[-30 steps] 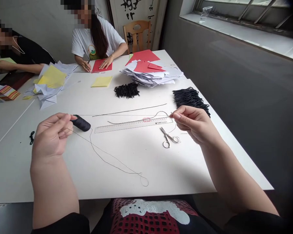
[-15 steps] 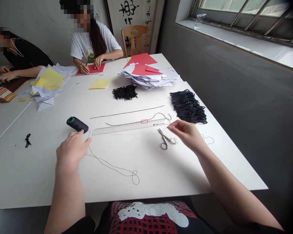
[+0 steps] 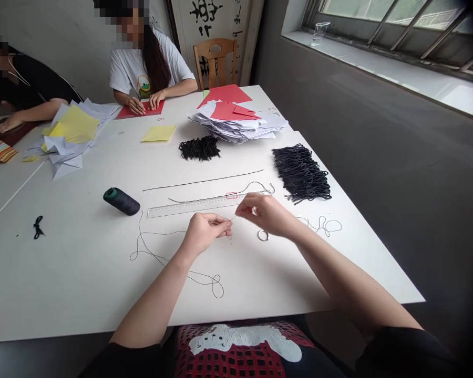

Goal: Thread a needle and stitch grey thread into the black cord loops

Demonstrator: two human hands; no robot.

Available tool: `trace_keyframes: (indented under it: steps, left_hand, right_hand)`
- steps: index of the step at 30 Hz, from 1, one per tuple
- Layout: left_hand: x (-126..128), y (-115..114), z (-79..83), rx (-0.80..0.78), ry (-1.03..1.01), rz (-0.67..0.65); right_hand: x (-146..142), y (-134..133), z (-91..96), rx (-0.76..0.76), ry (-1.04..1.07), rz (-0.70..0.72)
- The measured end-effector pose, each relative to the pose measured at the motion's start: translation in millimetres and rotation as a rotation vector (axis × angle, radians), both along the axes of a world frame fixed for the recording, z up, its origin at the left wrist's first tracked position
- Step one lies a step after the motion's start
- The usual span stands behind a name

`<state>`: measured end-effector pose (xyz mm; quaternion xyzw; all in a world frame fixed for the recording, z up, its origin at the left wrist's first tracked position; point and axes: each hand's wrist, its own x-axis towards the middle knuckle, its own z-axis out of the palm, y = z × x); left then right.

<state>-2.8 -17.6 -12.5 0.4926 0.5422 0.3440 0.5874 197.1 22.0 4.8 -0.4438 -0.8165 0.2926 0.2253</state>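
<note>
View: head camera, looking down on a white tabletop [image 3: 63, 273].
Left hand: the left hand [image 3: 203, 233] hovered above the tabletop, its fingers [image 3: 224, 224] pinched closed on a thin strand of black thread [image 3: 139, 228].
Right hand: the right hand [image 3: 266, 215] was just beside the left, its fingers [image 3: 246, 207] curled together; whether they gripped the strand was too fine to tell.
Thread: it ran from the left fingers and looped across the tabletop, back toward a dark spool [image 3: 121, 201] well left of the fingers.
Near the fingers: a steel ruler [image 3: 181, 208] lay just beyond them; a scissors ring [image 3: 263, 235] showed just below the right fingers.
Farther off: beyond the right fingers lay a pile of black loops [image 3: 300, 173]; a co-worker's hands [image 3: 144, 103] rested on red paper [image 3: 122, 114], well beyond.
</note>
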Motion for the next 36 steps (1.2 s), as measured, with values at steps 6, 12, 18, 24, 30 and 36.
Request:
trace_keyframes:
  steps: [6, 12, 18, 24, 30, 36]
  left_hand:
    - [-9.2, 8.8, -8.8, 0.039, -0.042, 0.164]
    - [-10.7, 12.4, -21.0, 0.142, 0.012, 0.253]
    - [-7.9, 13.9, -25.2, 0.476, 0.135, 0.479]
    - [-0.9, 29.0, 3.4, 0.488, -0.09, 0.443]
    - [18.7, 42.4, 43.9, 0.395, -0.425, 0.336]
    - [26.3, 35.9, 47.9, 0.176, -0.561, 0.188]
  right_hand:
    - [45.2, 69.1, -10.6, -0.105, -0.558, -0.495]
    - [36.4, 90.8, -28.0, -0.223, -0.729, -0.591]
    - [32.0, 83.9, -31.8, -0.211, -0.714, -0.554]
    - [47.6, 55.8, 16.7, -0.051, -0.311, -0.356]
    - [13.0, 3.9, 72.9, -0.124, 0.523, 0.122]
    - [-25.5, 4.4, 54.6, -0.059, 0.642, -0.106]
